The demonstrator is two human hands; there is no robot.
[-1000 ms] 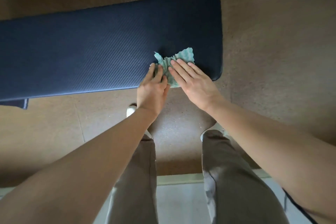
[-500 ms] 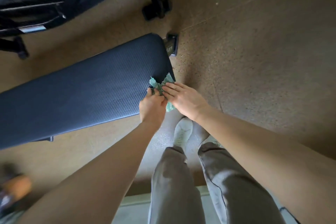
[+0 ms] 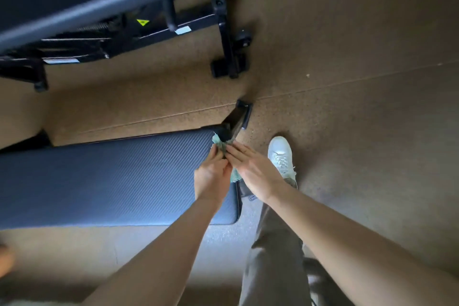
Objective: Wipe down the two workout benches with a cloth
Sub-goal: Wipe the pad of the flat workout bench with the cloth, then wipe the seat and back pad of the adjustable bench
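A dark blue padded bench (image 3: 111,179) lies across the lower left, its right end near my legs. At that end, a crumpled green cloth (image 3: 219,144) is pressed between both hands. My left hand (image 3: 212,176) grips the cloth from the bench side with curled fingers. Flat against the cloth from the right lies my right hand (image 3: 255,172), fingers straight and together. Most of the cloth is hidden under the hands. A second bench (image 3: 94,5) with a dark pad and black frame stands at the upper left.
The second bench's black foot bar (image 3: 229,62) rests on the brown floor. The near bench's black leg (image 3: 239,114) sticks out past its right end. My white shoe (image 3: 282,154) stands right of that bench end. Bare floor stretches to the right.
My view has shifted right and back, showing more of the second bench. Both hands have slid the cloth from the bench's near edge to its right end. My foot has stepped forward.
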